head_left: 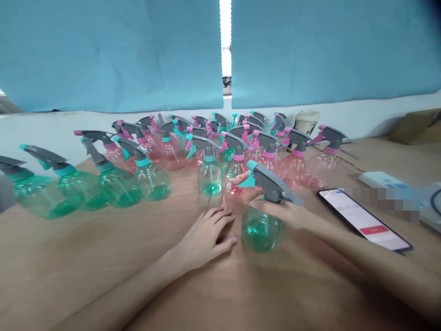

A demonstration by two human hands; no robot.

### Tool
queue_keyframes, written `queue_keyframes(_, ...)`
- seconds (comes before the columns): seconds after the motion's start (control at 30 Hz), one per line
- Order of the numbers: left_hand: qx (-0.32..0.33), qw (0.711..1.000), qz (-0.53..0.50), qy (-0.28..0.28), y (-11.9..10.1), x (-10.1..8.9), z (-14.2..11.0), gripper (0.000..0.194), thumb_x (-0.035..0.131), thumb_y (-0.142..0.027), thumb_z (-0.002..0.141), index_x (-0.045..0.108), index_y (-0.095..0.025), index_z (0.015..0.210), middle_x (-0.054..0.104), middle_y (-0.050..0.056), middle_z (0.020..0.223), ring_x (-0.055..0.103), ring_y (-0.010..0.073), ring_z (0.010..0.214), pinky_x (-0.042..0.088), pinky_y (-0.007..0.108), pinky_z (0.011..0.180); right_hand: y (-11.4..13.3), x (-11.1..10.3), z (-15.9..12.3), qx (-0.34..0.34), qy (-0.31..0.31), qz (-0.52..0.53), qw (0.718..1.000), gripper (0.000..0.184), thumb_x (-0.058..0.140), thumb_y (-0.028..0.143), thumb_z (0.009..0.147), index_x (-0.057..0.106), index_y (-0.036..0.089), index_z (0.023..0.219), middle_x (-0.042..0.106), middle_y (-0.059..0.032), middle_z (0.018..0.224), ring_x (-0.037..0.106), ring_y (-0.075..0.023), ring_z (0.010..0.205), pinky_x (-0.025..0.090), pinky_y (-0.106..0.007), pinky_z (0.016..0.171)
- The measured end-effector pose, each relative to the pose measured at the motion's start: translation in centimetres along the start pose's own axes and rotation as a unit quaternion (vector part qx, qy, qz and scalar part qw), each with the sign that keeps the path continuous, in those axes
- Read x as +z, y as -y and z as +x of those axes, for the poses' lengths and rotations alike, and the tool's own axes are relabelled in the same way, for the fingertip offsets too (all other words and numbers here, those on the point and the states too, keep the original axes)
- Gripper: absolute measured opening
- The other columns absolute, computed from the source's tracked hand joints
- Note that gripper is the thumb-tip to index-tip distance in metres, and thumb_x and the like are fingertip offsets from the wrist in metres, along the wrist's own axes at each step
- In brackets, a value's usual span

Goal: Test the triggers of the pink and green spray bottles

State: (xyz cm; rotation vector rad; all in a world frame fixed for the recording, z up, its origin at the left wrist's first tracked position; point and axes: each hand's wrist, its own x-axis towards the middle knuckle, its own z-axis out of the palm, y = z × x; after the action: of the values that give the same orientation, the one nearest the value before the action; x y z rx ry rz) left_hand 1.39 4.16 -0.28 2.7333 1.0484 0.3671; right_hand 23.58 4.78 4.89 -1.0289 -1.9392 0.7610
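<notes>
My right hand (287,212) is wrapped round the neck of a green spray bottle (262,233) with a grey and teal trigger head. That bottle is upright, close to the table surface; whether it touches is hard to tell. To its left, my left hand (210,236) rests on the table with fingers stretched out and holds nothing. Just beyond my hands stand another green spray bottle (211,179) and a pink spray bottle (237,172), partly behind my right fingers.
Several green spray bottles (120,186) line the left side, and several pink ones (292,163) crowd the back. At right lie a phone (358,216) and a white-and-blue packet (382,179). A paper cup (306,122) and a cardboard box (416,126) are farther back on the wooden table (69,276).
</notes>
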Motion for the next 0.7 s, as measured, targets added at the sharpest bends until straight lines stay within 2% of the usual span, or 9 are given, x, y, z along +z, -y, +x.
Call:
queue_keyframes(0.3,0.005,1.000,0.011,0.010,0.03,-0.08,0.03,0.048,0.049,-0.043,0.090,0.043,-0.021,0.132,0.046,0.007,0.135,0.034,0.0261,0.127,0.031,0.042,0.102,0.01,-0.03,-0.01,-0.013,0.002,0.013,1.000,0.011,0.051,0.028,0.073,0.061,0.023,0.072,0.064,0.0015,0.068,0.060,-0.0137,0.063,0.051,-0.026,0.058)
queue_keyframes(0.7,0.006,1.000,0.012,0.008,0.08,0.05,-0.01,0.048,0.049,-0.043,0.090,0.043,-0.021,0.133,0.045,0.007,0.136,0.034,0.0263,0.127,0.031,0.042,0.102,0.29,0.00,-0.09,-0.028,0.000,0.033,0.999,0.013,0.048,0.018,0.069,0.058,0.024,0.074,0.061,0.0021,0.072,0.060,-0.0143,0.069,0.050,-0.026,0.062)
